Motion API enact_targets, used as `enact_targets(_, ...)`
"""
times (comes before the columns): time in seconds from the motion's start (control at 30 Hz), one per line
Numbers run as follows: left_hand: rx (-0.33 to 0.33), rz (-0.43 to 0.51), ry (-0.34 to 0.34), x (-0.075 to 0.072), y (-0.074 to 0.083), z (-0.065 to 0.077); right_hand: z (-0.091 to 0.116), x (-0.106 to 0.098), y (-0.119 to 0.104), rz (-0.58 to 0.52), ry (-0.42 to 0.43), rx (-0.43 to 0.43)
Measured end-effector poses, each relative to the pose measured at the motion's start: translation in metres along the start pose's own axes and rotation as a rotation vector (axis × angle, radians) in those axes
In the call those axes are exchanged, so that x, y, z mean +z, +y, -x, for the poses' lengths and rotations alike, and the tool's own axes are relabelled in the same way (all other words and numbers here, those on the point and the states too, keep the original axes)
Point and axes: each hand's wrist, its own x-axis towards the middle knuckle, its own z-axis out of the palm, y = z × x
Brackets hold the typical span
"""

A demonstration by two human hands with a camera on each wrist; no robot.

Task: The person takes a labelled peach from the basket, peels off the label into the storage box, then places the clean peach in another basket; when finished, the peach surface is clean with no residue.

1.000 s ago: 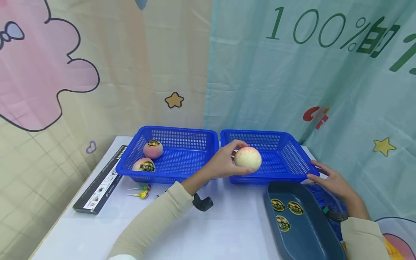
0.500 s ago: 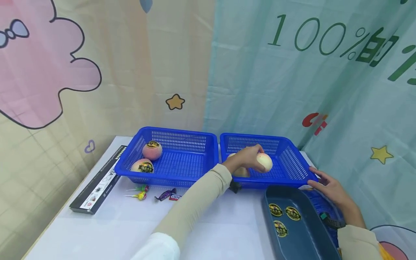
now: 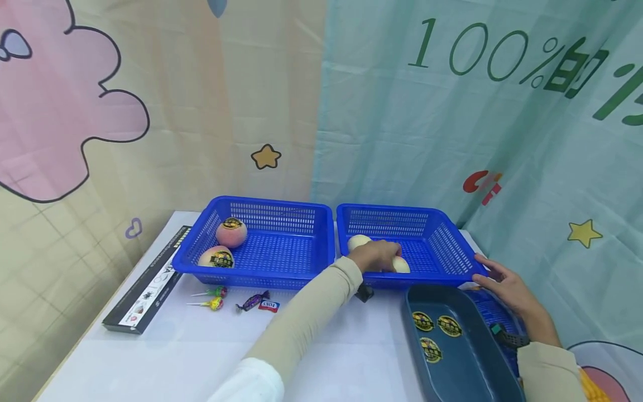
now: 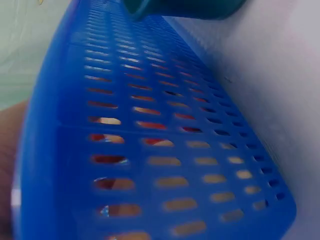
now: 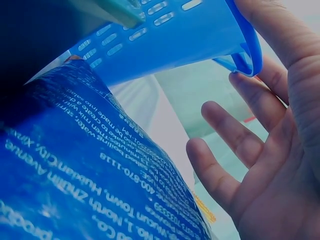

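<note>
Inside the right blue basket (image 3: pixel 432 251), my left hand (image 3: pixel 379 255) holds a pale peach (image 3: pixel 401 265) low near the front wall. Another pale peach (image 3: pixel 359 242) lies behind the hand at the basket's left side. My right hand (image 3: pixel 514 287) grips this basket's right front corner, and the right wrist view has the thumb over the rim (image 5: pixel 247 40) with fingers beneath it. The left wrist view is mostly filled by the basket's slotted wall (image 4: pixel 150 150); the held peach is largely hidden there.
The left blue basket (image 3: pixel 281 251) holds two stickered peaches (image 3: pixel 231 232). In front lie lollipops (image 3: pixel 215 303), wrapped candies (image 3: pixel 253 300) and a long black box (image 3: pixel 148 285). A dark teal tray (image 3: pixel 467 357) with round stickers stands front right, beside a blue printed bag (image 5: pixel 100 165).
My left hand has carried the peach rightward and down into the right basket, near its front wall. My right hand has stayed at the basket's corner.
</note>
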Motion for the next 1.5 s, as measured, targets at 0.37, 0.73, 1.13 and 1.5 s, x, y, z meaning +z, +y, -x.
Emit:
enact_targets(0.37, 0.197, 0.092, 0.061, -0.037, -0.022, 0.032, -0.001, -0.002, 0.005, 0.011, -0.007, -0.022)
enact_targets(0.73, 0.123, 0.297, 0.44, -0.116, -0.16, 0.215, 0.0, -0.009, -0.005, 0.021, -0.034, -0.053)
enact_targets(1.13, -0.215, 0.287, 0.571, -0.048, -0.288, 0.348, -0.058, 0.031, -0.156, 0.069, -0.044, -0.368)
enact_targets(1.5, -0.218, 0.36, 0.615, -0.028, -0.313, 0.357, -0.153, 0.196, -0.32, 0.147, -0.496, -0.615)
